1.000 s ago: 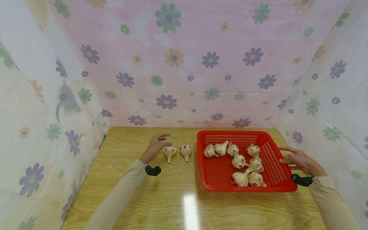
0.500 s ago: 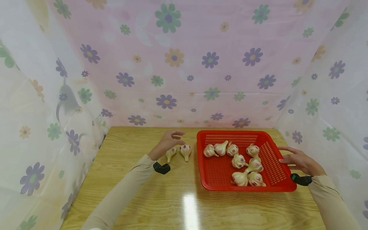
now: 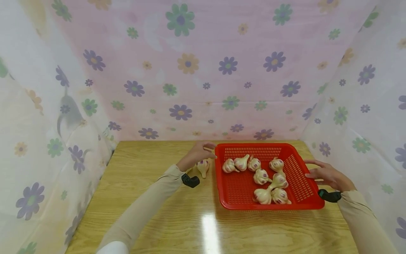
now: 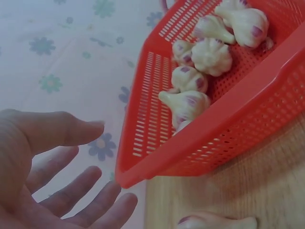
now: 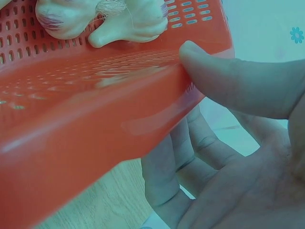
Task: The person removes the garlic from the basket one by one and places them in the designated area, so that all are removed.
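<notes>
Grips one basket (image 3: pixel 269 207) of eight garlics (image 3: pixel 261 176) with right hand (image 3: pixel 331 177). Holds left hand (image 3: pixel 197 154) loose by two more garlics (image 3: pixel 204 169).

Glare on table (image 3: pixel 171 222), bluish right wrist view

Seen from the head, forward and down to the far edge of the wooden table (image 3: pixel 253 229); from each wrist, close across the same-side rim of the red plastic basket (image 3: pixel 238 192), shared with the head view.
</notes>
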Action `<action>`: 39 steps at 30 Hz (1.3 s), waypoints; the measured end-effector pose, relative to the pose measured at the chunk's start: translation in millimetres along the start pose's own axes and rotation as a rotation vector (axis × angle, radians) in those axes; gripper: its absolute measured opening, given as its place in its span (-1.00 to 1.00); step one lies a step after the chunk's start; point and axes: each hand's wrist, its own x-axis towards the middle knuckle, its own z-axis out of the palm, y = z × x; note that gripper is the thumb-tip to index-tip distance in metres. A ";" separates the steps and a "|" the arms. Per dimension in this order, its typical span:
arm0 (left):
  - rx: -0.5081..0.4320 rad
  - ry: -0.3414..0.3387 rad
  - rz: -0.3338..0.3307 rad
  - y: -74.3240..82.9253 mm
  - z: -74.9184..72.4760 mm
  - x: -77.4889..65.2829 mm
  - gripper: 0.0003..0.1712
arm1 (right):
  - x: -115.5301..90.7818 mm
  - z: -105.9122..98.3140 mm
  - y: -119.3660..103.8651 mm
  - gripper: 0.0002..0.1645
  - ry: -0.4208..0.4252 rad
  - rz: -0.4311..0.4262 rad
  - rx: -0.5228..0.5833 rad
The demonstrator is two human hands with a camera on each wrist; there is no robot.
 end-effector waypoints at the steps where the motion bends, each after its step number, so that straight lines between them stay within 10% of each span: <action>1: 0.014 -0.016 0.001 5.3 1.6 -0.9 -0.46 | 0.1 -0.2 -0.1 -0.08 -0.001 -0.001 -0.001; 39: 0.193 -0.133 -0.122 3.6 75.7 67.2 -0.50 | -1.3 1.5 -1.2 -0.10 0.001 -0.004 0.018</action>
